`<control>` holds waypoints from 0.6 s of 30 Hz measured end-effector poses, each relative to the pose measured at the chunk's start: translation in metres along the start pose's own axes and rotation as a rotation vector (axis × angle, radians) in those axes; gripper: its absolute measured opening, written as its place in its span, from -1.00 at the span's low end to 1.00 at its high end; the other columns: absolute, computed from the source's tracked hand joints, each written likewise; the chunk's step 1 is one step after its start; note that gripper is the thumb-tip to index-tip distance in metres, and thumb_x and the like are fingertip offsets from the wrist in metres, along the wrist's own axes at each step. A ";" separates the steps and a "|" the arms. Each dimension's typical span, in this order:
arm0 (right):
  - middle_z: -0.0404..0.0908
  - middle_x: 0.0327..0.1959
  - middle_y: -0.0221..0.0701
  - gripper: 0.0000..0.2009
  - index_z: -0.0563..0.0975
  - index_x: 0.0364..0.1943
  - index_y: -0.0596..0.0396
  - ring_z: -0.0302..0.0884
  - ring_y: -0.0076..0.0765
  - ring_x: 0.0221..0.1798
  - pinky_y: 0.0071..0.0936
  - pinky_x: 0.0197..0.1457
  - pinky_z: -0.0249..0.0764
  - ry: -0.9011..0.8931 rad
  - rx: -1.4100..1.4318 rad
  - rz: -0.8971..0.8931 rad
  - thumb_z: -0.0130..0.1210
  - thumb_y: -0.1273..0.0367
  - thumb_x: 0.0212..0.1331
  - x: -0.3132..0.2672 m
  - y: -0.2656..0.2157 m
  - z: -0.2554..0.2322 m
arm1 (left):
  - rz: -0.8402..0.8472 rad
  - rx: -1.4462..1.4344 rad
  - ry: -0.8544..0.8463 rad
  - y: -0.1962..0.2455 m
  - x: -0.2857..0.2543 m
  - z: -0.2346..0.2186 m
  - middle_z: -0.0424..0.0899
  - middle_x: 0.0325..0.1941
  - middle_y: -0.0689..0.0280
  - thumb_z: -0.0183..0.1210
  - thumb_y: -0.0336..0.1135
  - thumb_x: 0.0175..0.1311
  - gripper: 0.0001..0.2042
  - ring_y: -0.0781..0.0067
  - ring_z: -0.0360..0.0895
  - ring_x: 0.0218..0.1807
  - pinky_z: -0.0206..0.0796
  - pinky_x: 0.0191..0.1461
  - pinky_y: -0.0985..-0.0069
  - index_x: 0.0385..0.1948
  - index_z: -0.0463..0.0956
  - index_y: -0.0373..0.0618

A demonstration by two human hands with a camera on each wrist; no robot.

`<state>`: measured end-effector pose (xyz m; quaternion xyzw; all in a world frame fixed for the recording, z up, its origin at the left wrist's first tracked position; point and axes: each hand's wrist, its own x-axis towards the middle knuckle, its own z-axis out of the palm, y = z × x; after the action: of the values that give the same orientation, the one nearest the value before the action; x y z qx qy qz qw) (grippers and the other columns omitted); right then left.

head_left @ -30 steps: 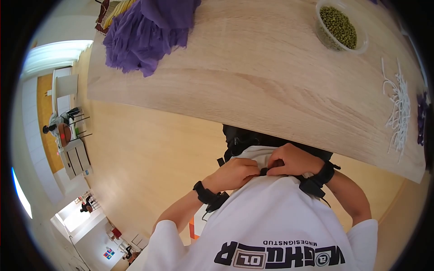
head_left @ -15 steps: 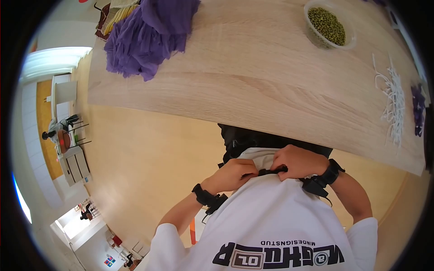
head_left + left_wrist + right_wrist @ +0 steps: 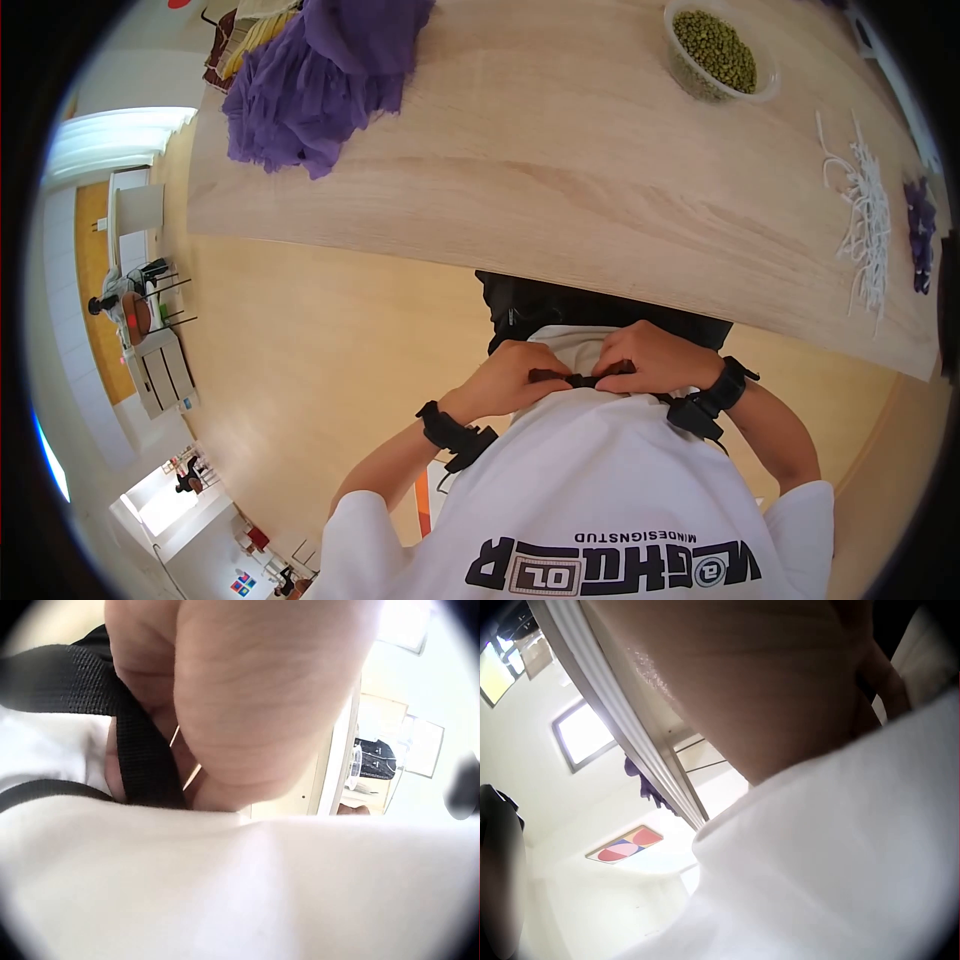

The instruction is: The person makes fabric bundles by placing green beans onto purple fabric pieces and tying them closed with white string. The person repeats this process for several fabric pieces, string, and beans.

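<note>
At the waist of the white T-shirt (image 3: 610, 470), both hands work on a black webbing strap (image 3: 580, 381). My left hand (image 3: 505, 380) pinches it from the left; in the left wrist view the strap (image 3: 142, 750) runs down through the curled fingers in a loop. From the right, my right hand (image 3: 655, 358) holds the strap between thumb and bent fingers, the knuckles facing the table. In the right wrist view, the right hand (image 3: 765, 682) fills the top and the shirt hides its fingertips. A black band with a small box sits on each wrist.
Just ahead is the wooden table (image 3: 560, 190). On it are a crumpled purple cloth (image 3: 310, 90), a clear tub of green beans (image 3: 715, 52), white strings (image 3: 865, 235) and purple strips (image 3: 920, 235). Black trousers (image 3: 600, 305) show below the table edge.
The fingertips have drawn slightly apart, and more black strap shows between and under them. My left hand has shifted a little left. The tabletop things have slid slightly left in the head view.
</note>
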<state>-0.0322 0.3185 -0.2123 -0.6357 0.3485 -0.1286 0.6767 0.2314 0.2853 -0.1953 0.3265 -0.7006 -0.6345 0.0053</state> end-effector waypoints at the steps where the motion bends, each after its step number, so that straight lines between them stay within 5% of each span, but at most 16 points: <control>1: 0.64 -0.36 -0.28 -0.77 0.70 -0.24 0.16 0.60 -0.29 -0.38 -0.44 -0.28 0.52 -0.001 0.023 0.016 0.32 0.31 0.07 0.000 0.000 0.000 | 0.005 0.012 0.005 0.002 0.003 0.002 0.71 -0.37 0.17 0.34 -0.44 0.14 -0.90 0.29 0.65 -0.37 0.50 -0.28 0.47 -0.34 0.70 -0.25; 11: 0.63 -0.38 -0.30 -0.77 0.70 -0.23 0.17 0.61 -0.32 -0.37 -0.46 -0.28 0.52 -0.026 0.069 0.017 0.35 0.35 0.05 -0.001 0.000 -0.003 | -0.012 -0.005 -0.142 0.007 0.016 -0.006 0.70 -0.42 0.15 0.33 -0.40 0.15 -0.87 0.29 0.66 -0.39 0.50 -0.27 0.48 -0.32 0.72 -0.25; 18: 0.63 -0.38 -0.30 -0.76 0.70 -0.21 0.16 0.61 -0.31 -0.37 -0.46 -0.27 0.52 -0.002 0.058 0.029 0.35 0.35 0.05 0.000 0.002 0.000 | 0.055 0.271 -0.184 0.021 0.029 -0.007 0.60 -0.57 0.17 0.23 -0.47 -0.03 -0.95 0.10 0.57 -0.48 0.41 -0.40 0.35 -0.58 0.61 -0.24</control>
<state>-0.0332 0.3187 -0.2144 -0.6108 0.3530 -0.1282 0.6970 0.2023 0.2653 -0.1871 0.2454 -0.7861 -0.5608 -0.0857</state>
